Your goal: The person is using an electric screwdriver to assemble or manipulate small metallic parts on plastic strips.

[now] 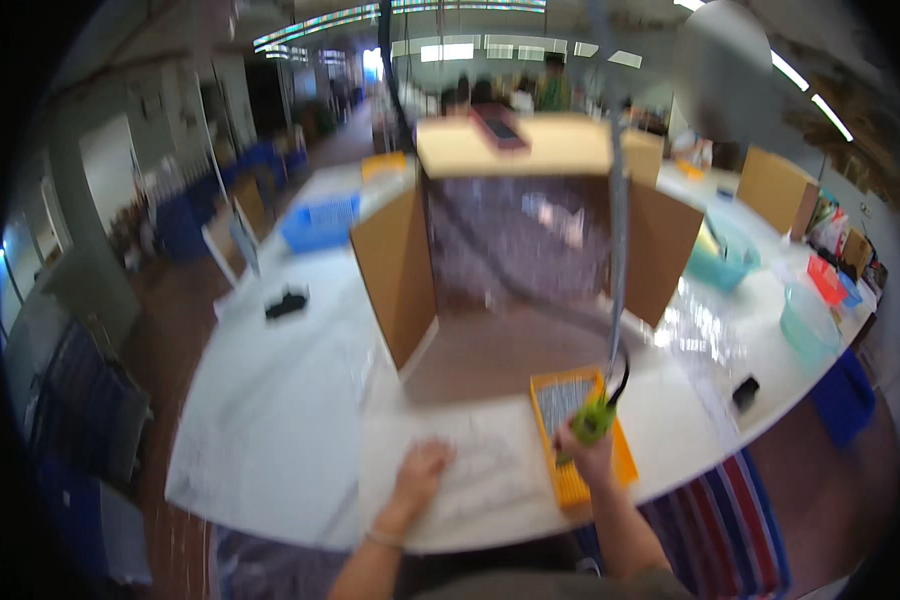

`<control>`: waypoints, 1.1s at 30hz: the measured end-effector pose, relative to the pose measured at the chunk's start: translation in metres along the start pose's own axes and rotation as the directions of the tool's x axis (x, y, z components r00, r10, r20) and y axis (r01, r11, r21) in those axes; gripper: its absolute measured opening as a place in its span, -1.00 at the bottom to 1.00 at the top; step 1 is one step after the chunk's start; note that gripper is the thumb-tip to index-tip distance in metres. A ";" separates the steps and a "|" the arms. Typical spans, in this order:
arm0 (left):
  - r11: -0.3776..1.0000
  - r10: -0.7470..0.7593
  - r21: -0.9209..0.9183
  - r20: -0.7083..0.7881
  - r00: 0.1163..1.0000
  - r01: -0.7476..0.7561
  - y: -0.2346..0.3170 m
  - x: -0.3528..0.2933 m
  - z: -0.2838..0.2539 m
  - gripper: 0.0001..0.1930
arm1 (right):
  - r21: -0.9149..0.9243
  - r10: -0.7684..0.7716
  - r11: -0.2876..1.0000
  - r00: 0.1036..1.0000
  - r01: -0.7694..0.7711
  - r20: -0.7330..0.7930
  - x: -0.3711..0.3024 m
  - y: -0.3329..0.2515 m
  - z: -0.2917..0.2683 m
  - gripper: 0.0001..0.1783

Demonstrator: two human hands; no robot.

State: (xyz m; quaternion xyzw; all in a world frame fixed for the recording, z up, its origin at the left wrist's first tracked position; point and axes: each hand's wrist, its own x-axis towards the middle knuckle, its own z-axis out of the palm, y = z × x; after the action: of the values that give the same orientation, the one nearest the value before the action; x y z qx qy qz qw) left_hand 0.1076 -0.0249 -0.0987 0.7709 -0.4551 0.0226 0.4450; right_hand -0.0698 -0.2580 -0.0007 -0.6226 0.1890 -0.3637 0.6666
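My right hand [583, 450] is closed around a lime-green hand tool [592, 420] with a black cord; blur hides its exact kind. The tool is over a yellow tray [625, 458] whose far part holds many thin grey pieces [567, 396]. To the left, my left hand [425, 468] rests low over a pale sheet [500, 500] on the table. Its fingers point toward the sheet's middle, where faint thin shapes lie. Motion smears those fingertips, so whether they grip anything does not show.
An open cardboard box [395, 275] stands beyond my hands, with a phone-like object [500, 127] on top. A grey hose [619, 230] hangs before it. Blue basket [320, 222] and black item [287, 305] lie left; teal basin [725, 262] and small black object [745, 392] right.
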 end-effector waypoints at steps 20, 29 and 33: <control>0.998 -0.044 -0.035 -0.051 0.998 0.043 0.031 0.014 -0.008 -0.81 | 0.275 -0.233 0.942 0.964 0.190 0.131 0.038 -0.021 0.115 -0.93; 0.997 -0.076 0.010 -0.140 0.987 0.078 0.031 0.013 -0.013 -0.77 | 0.262 -0.202 0.951 0.972 0.166 0.117 0.062 0.000 0.123 -0.93; 0.995 -0.099 -0.039 -0.110 0.989 0.095 0.027 0.013 -0.012 -0.76 | 0.204 -0.188 0.966 0.974 0.160 0.127 0.064 0.001 0.123 -0.92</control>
State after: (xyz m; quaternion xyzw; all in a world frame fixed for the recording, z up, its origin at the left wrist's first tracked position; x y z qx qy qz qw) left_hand 0.1004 -0.0308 -0.0678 0.7820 -0.3918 0.0367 0.4832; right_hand 0.0592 -0.2188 0.0295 -0.5942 0.0483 -0.3913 0.7010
